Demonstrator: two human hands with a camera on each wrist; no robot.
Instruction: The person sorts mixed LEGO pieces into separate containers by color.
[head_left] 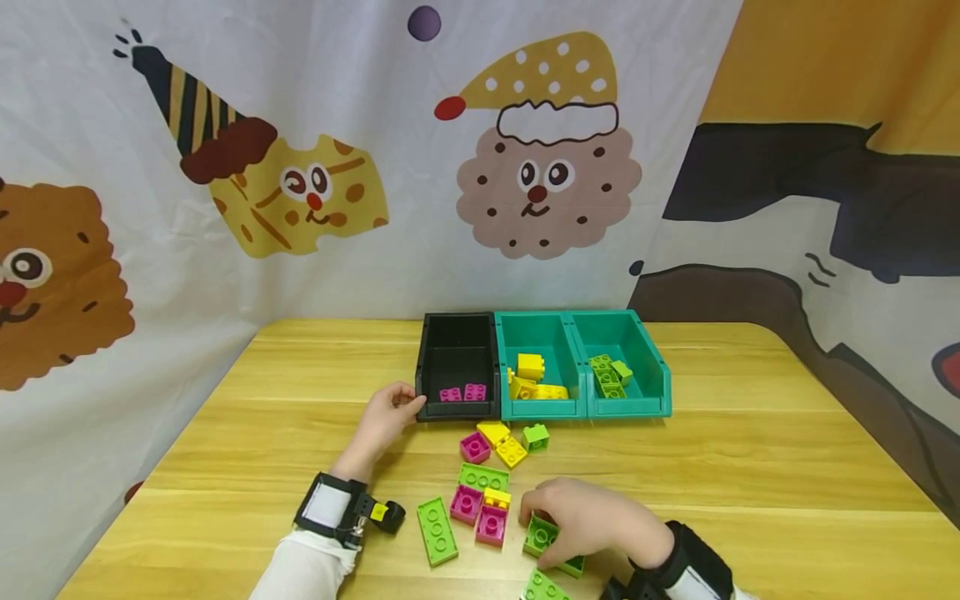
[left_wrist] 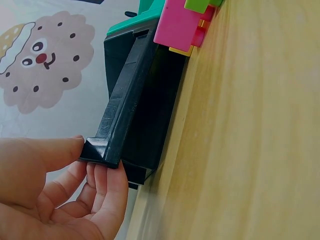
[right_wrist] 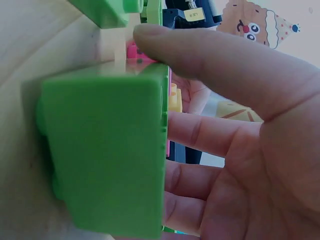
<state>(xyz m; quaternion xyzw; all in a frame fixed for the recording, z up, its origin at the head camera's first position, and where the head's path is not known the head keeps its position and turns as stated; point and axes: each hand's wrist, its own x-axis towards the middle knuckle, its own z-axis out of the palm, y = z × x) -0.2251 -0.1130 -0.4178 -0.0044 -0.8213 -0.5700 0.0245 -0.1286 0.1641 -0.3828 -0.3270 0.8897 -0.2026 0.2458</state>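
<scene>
My left hand [head_left: 386,417] pinches the front left corner of a black bin [head_left: 459,408], thumb on one side of the rim and fingers beneath in the left wrist view. Two magenta building bricks [head_left: 474,392] lie inside this bin. Low on the table, my right hand [head_left: 596,517] holds a green building brick [head_left: 540,535] with thumb and fingers about it; the hand covers part of the brick. In the right wrist view the green brick [right_wrist: 107,155] is large and close, its studs toward the table. Another green brick [head_left: 543,587] lies just in front of this hand.
Two joined teal bins [head_left: 622,407] stand right of the black one, holding yellow bricks [head_left: 530,367] and green bricks [head_left: 609,379]. Loose magenta [head_left: 491,527], yellow [head_left: 512,452] and green bricks [head_left: 437,532] lie between the hands. A printed cloth [head_left: 420,275] hangs behind the table.
</scene>
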